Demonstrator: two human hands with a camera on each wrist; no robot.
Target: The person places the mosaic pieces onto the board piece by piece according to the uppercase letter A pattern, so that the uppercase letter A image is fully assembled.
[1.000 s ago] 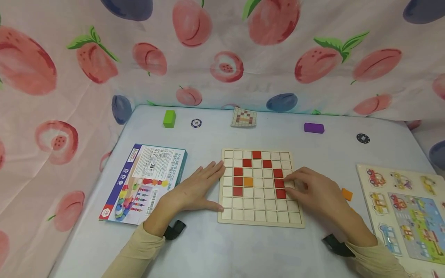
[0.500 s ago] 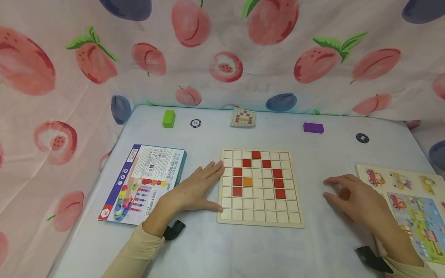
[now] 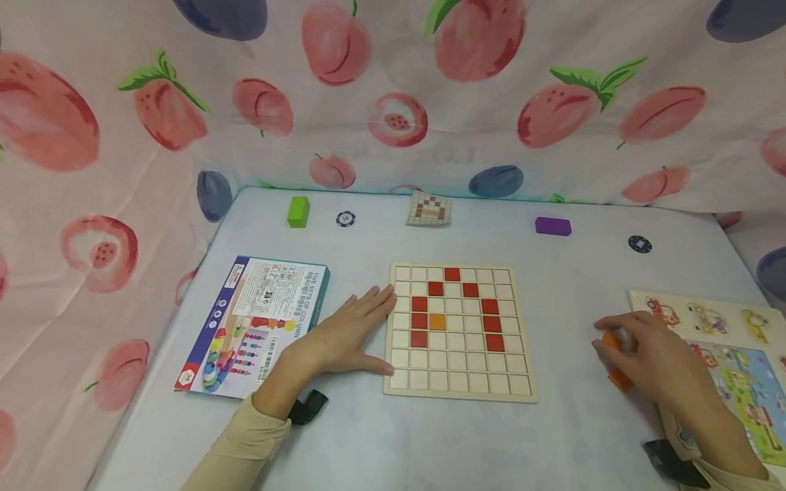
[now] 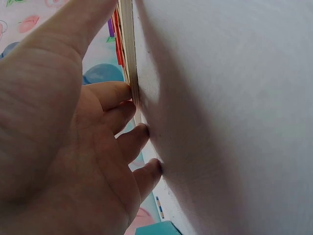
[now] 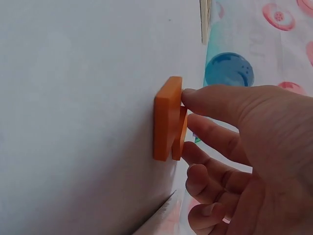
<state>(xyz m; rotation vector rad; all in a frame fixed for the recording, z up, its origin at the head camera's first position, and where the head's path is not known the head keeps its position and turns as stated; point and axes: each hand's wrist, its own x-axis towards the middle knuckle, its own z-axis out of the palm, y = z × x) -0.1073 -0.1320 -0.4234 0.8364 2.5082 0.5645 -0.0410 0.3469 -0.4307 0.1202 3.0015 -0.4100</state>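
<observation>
A square wooden grid board lies on the table, with several red tiles and one orange tile in its cells. My left hand is spread flat along its left edge, fingertips and thumb touching the rim. To the right of the board, my right hand is over two loose orange square tiles. Its thumb and index finger are bent and apart at the tiles; a firm grip does not show. Part of these tiles is hidden under the hand in the head view.
A picture card with a grid pattern lies at the back. Left stands a flat toy box; right, a vehicle puzzle board. Along the back are a green block, a blue-white chip, a purple block and a black chip.
My right hand has left the board's right edge and moved right to the loose orange tiles. My left hand stays at the board's left edge.
</observation>
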